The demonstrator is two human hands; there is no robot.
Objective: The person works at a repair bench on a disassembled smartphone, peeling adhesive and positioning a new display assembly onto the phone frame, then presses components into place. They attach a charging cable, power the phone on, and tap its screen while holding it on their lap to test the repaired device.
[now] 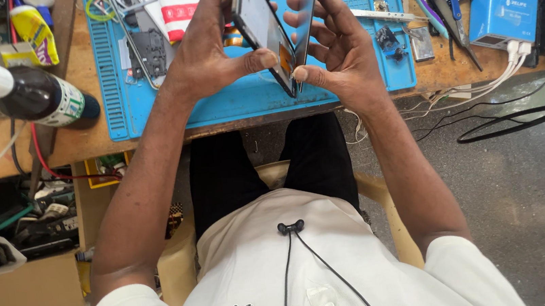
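Both hands pinched a split phone above the blue mat.
Left hand [206, 51] gripped the phone body [262, 28]; right hand [335, 46] pinched the lifted screen panel [304, 12], joined at the near end. Upper ends were cut off by the frame. Beneath lay the blue work mat [232, 103]; a dark bottle [30, 95] and blue box [501, 11] flanked it on the wooden bench [80, 58].

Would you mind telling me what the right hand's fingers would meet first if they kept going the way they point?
The right hand has its fingers pointing left at the thin panel it holds; just past that, probably the phone body in the left hand.
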